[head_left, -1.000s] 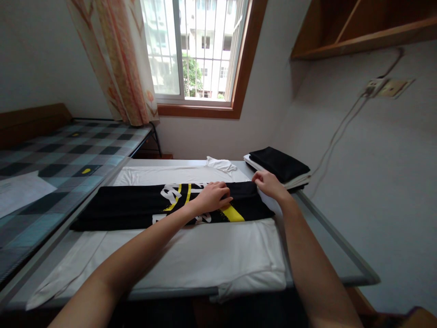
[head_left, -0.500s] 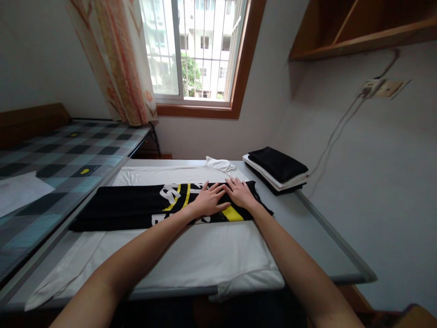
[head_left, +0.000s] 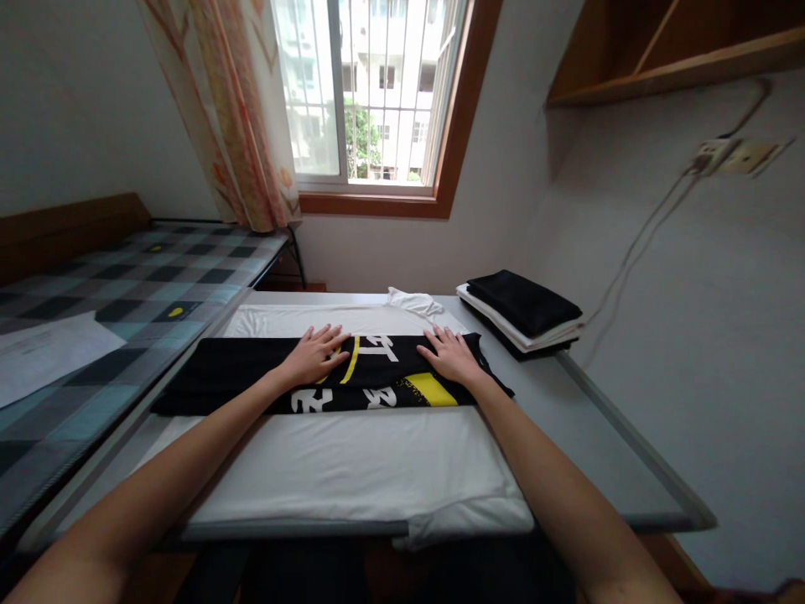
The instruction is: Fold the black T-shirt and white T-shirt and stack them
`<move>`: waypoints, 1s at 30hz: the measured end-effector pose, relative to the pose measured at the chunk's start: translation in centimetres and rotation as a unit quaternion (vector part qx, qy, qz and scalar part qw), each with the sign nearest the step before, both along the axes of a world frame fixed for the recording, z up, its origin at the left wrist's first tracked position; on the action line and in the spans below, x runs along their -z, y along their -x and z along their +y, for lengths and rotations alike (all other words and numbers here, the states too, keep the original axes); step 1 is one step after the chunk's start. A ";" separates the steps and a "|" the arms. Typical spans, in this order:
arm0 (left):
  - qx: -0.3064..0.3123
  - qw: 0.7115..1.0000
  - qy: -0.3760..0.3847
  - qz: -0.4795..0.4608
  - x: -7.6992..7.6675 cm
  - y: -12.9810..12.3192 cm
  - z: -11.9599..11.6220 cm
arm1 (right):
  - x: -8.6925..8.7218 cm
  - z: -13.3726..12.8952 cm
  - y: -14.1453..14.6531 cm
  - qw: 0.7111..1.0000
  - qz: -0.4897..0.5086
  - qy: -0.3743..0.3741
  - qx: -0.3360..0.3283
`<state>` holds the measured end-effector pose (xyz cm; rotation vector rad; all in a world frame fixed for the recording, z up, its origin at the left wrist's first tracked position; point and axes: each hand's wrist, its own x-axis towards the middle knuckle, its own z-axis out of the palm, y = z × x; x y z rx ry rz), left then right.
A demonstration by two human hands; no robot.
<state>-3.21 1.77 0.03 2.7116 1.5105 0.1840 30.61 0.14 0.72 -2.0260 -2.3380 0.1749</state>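
Observation:
A black T-shirt (head_left: 239,361) with white lettering and yellow print lies folded into a long strip. Beneath it a white T-shirt (head_left: 352,470) is spread over the grey table. My left hand (head_left: 313,356) rests flat near the middle of the black strip, fingers spread and pointing away from me. Flat on the right part of the strip lies my right hand (head_left: 451,356), its fingers also apart. Neither hand grips the cloth. Parts of the print are hidden under both hands.
A stack of folded black and white clothes (head_left: 525,310) sits at the table's back right. To the left is a bed with a checkered mattress (head_left: 189,277) and a paper sheet (head_left: 56,352) on it. Cables (head_left: 635,235) hang down the right wall below a wooden shelf (head_left: 685,67).
My left hand has slid left along the black T-shirt, away from my right hand, which stays near the right end. The view has shifted slightly left.

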 end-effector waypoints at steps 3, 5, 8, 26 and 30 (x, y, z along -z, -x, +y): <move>-0.045 0.999 0.000 0.003 0.0 4.3 0.3 | 0.0 0.1 0.0 1.000 -0.003 -0.002 -0.001; -0.072 0.997 -0.001 0.000 0.0 6.7 0.5 | 0.1 0.1 0.0 1.000 -0.005 -0.008 -0.001; -0.091 0.996 -0.004 0.000 -0.1 10.1 0.6 | 0.1 0.1 -0.1 1.000 -0.006 -0.016 -0.004; -0.186 0.980 -0.064 0.008 -1.1 20.1 0.3 | -0.2 0.3 -2.1 0.991 0.019 -0.133 0.021; -0.203 0.978 -0.054 0.009 -2.1 20.7 0.5 | -0.3 0.8 -4.1 0.988 0.015 -0.134 0.071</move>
